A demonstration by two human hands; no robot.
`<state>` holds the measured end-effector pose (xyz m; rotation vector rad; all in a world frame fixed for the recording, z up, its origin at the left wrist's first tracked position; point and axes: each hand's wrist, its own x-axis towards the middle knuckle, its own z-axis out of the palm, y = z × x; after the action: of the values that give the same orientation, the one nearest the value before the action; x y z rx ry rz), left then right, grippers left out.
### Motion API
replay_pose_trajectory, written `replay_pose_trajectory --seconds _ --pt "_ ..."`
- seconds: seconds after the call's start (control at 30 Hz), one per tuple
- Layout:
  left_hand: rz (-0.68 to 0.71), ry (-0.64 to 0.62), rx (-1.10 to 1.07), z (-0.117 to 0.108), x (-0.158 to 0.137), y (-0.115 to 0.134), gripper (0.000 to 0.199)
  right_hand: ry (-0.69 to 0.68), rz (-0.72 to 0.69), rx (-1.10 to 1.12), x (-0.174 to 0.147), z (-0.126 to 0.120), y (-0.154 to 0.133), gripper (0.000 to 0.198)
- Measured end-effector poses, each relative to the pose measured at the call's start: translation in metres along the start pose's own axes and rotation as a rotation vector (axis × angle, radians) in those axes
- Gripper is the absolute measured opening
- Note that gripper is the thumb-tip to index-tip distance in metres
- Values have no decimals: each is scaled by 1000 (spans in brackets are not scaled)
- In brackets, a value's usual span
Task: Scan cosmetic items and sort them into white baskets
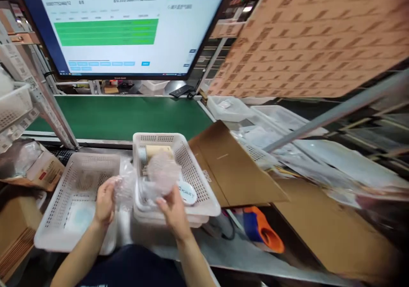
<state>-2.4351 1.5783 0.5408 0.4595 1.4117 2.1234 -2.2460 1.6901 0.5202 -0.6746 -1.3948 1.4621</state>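
My right hand (174, 212) pinches a pale pinkish, rounded item (163, 172), blurred by motion, above the right white basket (201, 185). What the item is I cannot make out. Crinkled clear plastic wrap (126, 185) is gripped in my left hand (106, 199), between the two baskets. Inside the right basket lie a cream-coloured box (159, 150) and a white oval piece with lettering (187, 192). The left white basket (51, 219) has a pale blue and white flat piece (79, 216) on its bottom.
A monitor (124, 31) hangs above a green conveyor belt (128, 114). An open cardboard box (236, 167) stands to the right, with an orange and blue tape dispenser (262, 229) below its flap. A metal bar (338, 110) crosses the right side. At left sits another carton (47, 167).
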Motion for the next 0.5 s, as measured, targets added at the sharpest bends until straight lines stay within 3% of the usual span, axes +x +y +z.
replay_pose_trajectory --seconds 0.07,0.1,0.17,0.3,0.4,0.47,0.5 --pt "14 -264 130 30 -16 -7 50 -237 92 32 -9 14 -3 77" --pt "20 -351 173 41 -21 -10 52 -264 130 52 -10 17 -3 72" --pt "-11 -399 191 52 -28 -12 57 -167 183 97 -6 9 -2 60" --pt "-110 -303 114 40 -26 -15 60 148 205 116 17 -39 -3 60" --pt "-34 -117 182 16 -23 -17 49 443 9 -61 36 -75 -7 69" --pt "20 38 238 -1 -25 -19 43 474 -211 -267 50 -91 -5 79" --pt "30 115 241 -9 -28 -18 42 388 -313 -390 57 -96 -1 82"
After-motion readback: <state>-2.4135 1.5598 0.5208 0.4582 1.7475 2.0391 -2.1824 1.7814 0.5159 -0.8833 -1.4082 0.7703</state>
